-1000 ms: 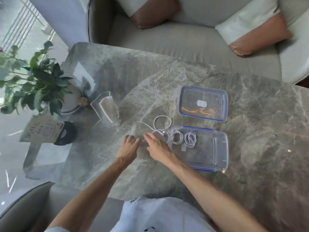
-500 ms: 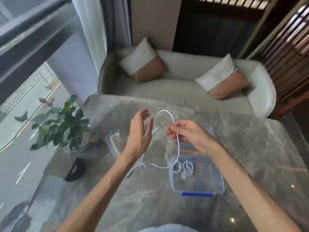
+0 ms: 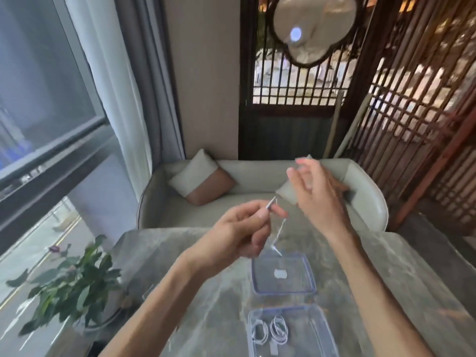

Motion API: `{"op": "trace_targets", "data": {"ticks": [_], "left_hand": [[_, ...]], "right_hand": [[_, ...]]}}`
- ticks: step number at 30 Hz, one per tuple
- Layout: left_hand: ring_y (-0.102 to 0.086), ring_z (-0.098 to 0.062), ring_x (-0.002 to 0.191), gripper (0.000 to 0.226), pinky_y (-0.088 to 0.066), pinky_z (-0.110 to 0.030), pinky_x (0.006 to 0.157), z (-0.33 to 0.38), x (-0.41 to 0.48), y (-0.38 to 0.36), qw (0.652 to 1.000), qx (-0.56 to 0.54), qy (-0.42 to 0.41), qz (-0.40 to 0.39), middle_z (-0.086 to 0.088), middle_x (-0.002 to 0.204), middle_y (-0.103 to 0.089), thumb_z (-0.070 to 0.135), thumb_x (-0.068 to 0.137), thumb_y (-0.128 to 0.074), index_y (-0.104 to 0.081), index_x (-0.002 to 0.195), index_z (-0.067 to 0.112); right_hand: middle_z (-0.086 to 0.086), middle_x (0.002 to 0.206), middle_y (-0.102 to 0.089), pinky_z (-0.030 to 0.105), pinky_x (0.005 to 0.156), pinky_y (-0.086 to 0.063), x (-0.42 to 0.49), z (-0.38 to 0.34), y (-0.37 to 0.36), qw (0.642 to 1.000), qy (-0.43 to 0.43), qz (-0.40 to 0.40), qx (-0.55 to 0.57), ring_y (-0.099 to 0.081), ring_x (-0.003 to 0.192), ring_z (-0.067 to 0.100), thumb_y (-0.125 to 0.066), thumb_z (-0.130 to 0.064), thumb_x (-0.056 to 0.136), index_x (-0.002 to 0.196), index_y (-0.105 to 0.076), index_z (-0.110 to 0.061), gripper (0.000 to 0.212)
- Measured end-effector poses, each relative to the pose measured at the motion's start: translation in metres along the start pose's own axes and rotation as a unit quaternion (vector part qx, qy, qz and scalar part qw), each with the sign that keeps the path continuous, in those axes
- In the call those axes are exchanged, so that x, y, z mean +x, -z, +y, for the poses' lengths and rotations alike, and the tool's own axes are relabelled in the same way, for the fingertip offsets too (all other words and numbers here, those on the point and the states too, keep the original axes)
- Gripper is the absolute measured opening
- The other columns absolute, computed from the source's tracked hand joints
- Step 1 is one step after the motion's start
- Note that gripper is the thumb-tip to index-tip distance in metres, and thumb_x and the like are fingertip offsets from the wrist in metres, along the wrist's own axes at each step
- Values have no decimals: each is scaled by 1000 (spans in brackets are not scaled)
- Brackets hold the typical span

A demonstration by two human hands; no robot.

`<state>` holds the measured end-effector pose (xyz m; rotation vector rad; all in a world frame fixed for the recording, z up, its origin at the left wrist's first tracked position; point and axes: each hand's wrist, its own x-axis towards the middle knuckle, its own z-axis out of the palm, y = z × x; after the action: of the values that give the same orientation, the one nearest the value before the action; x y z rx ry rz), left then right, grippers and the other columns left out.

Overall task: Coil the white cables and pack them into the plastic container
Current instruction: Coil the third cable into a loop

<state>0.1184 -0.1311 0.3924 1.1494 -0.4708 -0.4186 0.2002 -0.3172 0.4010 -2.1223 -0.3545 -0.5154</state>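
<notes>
My left hand (image 3: pixel 238 231) is raised above the marble table (image 3: pixel 203 292) and pinches one end of a white cable (image 3: pixel 280 228), whose plug sticks up past my fingertips. The cable is blurred and hangs down toward the lid. My right hand (image 3: pixel 318 194) is lifted higher to the right, fingers spread, holding nothing that I can make out. The clear plastic container (image 3: pixel 322 336) with blue trim sits at the bottom centre, with two coiled white cables (image 3: pixel 270 331) inside at its left end. Its lid (image 3: pixel 298 279) lies flat just beyond it.
A potted green plant (image 3: pixel 72 284) stands at the table's left edge by the window. A pale sofa (image 3: pixel 257 191) with cushions lies beyond the table's far edge. A wooden lattice screen stands on the right.
The view has tilted upward. Both hands lifted the cable off the table. My left hand now pinches its end, and my right hand has let go and opened higher up.
</notes>
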Motion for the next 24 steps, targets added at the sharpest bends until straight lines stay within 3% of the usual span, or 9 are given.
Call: {"op": "trace_targets", "data": {"ticks": [2, 5, 7, 9, 12, 15, 17, 20, 24], "left_hand": [[-41, -9, 46, 41, -32, -20, 49, 20, 25, -12, 996, -54, -11, -65, 1, 62, -47, 36, 99, -40, -60, 119, 7], [-51, -14, 57, 44, -43, -25, 60, 39, 55, -19, 986, -130, -69, -80, -3, 68, -53, 26, 101, -36, -51, 134, 1], [-50, -12, 59, 44, -45, -22, 61, 45, 71, -16, 984, -106, -141, -18, -2, 69, -55, 13, 100, -38, -43, 143, 6], [-50, -10, 61, 49, -42, -19, 59, 42, 80, -15, 977, -13, -200, 70, -1, 73, -59, 9, 98, -41, -38, 146, 13], [-54, -11, 68, 40, -42, -23, 64, 15, 82, -26, 957, 195, -183, 111, 1, 88, -68, 14, 100, -46, -48, 137, 29], [-52, -5, 67, 33, -42, -24, 70, -21, 66, -40, 943, 314, -90, 62, 12, 81, -67, 38, 104, -37, -65, 103, 20], [-49, -10, 61, 63, -40, -28, 66, -37, 55, -51, 948, 303, -85, 57, 5, 65, -58, 59, 99, -26, -63, 92, 8], [-46, -9, 49, 74, -36, -28, 57, -45, 53, -72, 973, 218, -72, 19, 4, 52, -55, 80, 85, -28, -63, 92, 15], [-47, -19, 60, 72, -40, -27, 64, -27, 68, -78, 987, -88, -119, -64, -8, 63, -54, 55, 100, -26, -52, 126, -8]], "right_hand": [[-18, 124, -68, 16, 104, -44, -2, -20, 14, 980, 34, -85, 178, -55, 125, 4, -39, -45, 103, 135, -58, -24, 43], [-10, 60, -71, 16, 55, -52, -22, -31, 11, 946, -47, -136, 291, -65, 67, 10, -42, -23, 107, 103, -73, -20, 31], [1, 52, -54, 22, 44, -40, -47, -27, 7, 923, -85, -202, 317, -48, 43, 9, -37, -37, 103, 94, -70, -17, 40], [-7, 56, -51, 17, 49, -39, -68, -16, 11, 940, -84, -253, 215, -44, 47, 2, -37, -45, 102, 99, -67, -23, 36], [-20, 74, -64, 29, 70, -52, -86, -18, 41, 957, 55, -285, -27, -60, 69, 3, -37, -53, 99, 98, -57, -32, 28], [-8, 76, -70, 36, 64, -49, -69, -32, 83, 954, 198, -159, -158, -67, 71, 15, -41, -50, 93, 87, -65, -27, 33], [-16, 77, -71, 32, 63, -51, -49, -29, 112, 953, 235, -74, -177, -67, 69, 7, -57, -45, 90, 79, -72, -31, 23], [-18, 75, -73, 29, 64, -52, -21, -16, 128, 975, 212, -71, -19, -68, 69, 7, -75, -47, 78, 74, -77, -31, 17], [-17, 59, -67, 15, 61, -46, -3, 12, 67, 977, 28, -123, 171, -59, 60, -4, -65, -10, 91, 66, -69, -21, 27]]}}
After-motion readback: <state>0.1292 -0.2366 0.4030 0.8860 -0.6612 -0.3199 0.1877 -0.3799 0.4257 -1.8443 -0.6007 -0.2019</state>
